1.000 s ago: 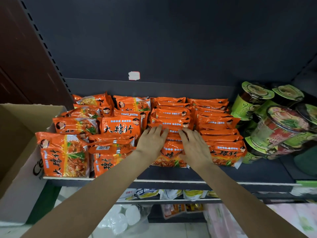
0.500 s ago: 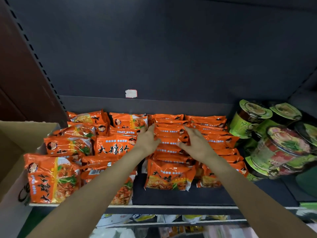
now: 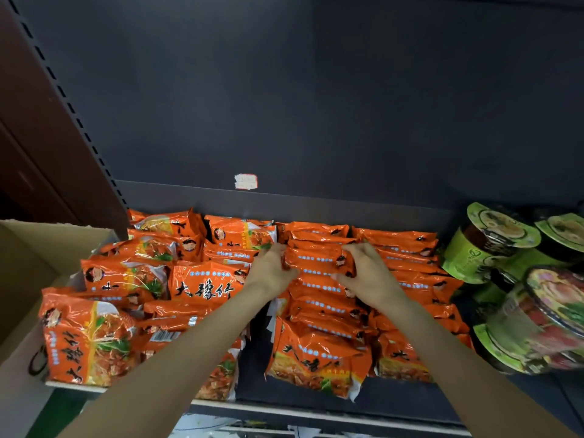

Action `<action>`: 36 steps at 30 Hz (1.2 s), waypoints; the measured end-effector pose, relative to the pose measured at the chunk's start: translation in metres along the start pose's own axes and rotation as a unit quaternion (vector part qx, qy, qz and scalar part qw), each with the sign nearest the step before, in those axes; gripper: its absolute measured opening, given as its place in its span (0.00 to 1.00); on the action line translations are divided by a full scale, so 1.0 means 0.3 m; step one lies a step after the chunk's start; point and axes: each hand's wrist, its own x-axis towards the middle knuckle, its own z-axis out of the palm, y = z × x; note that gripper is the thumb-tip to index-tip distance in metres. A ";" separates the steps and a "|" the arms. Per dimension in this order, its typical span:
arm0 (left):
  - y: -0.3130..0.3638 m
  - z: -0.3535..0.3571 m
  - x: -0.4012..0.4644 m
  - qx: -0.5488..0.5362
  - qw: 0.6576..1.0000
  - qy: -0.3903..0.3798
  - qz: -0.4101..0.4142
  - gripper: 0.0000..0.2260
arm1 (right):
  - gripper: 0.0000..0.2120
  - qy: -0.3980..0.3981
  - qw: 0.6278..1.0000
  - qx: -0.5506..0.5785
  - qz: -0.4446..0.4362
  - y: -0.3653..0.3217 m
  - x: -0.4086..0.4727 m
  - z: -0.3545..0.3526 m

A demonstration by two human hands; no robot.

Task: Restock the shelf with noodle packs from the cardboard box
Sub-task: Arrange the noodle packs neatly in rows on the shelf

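Observation:
Several rows of orange noodle packs (image 3: 319,358) fill the dark shelf (image 3: 395,403). Both hands reach into the third row from the left, toward its back. My left hand (image 3: 271,268) grips the left end of an upright orange pack (image 3: 316,259), and my right hand (image 3: 369,273) grips its right end. The packs in that row and the one to its right stand on edge, leaning back. The two left rows lie looser, with some packs flat. The open cardboard box (image 3: 34,267) stands at the far left, its inside hidden from here.
Green cup noodles (image 3: 493,241) and bowl noodles (image 3: 543,320) lie stacked on the shelf's right side. A slotted upright (image 3: 63,99) and a brown panel close off the left. A white sticker (image 3: 246,181) sits on the dark back panel. A lower shelf shows below.
Both hands have moved from the front of the third row toward its back and now curl round one pack. The view has tilted upward, so the shelf sits lower in frame.

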 end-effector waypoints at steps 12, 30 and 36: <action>0.041 -0.003 0.103 -0.019 0.999 0.043 0.016 0.20 | 0.19 0.049 0.993 -0.105 0.018 0.003 0.104 -0.017; 0.026 -0.014 0.164 0.015 0.994 0.109 0.017 0.18 | 0.22 0.020 0.999 -0.029 -0.020 0.002 0.152 0.004; 0.030 -0.028 0.164 0.224 0.952 0.140 0.151 0.19 | 0.12 0.060 0.992 -0.106 -0.038 0.008 0.134 -0.012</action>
